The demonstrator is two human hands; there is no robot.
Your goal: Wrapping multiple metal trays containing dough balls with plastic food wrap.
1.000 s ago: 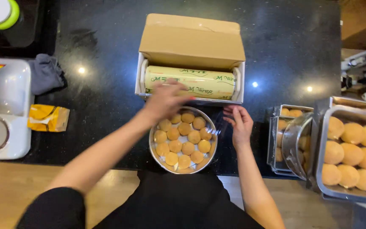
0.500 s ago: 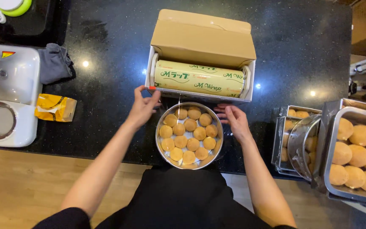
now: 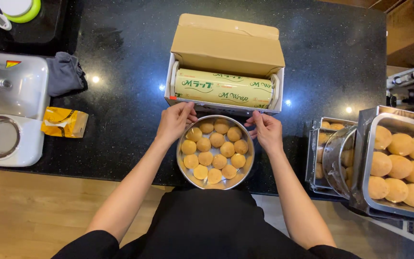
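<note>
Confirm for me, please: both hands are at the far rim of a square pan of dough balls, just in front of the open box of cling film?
Not quite: the pan of dough balls is round, as the head view shows. The left hand and right hand are indeed at its far rim, before the open box of cling film.

Bare black tabletop [image 3: 120,139] lies open left of the round pan [image 3: 215,180]; the wrap dispenser box [image 3: 226,62] blocks just behind it, stacked steel trays [image 3: 360,158] crowd its right.

There was one round metal pan [image 3: 186,169] holding fourteen dough balls [image 3: 215,146], one roll of cling wrap [image 3: 224,88] in one open cardboard box [image 3: 226,41], one yellow packet [image 3: 64,122], and two hands.
</note>
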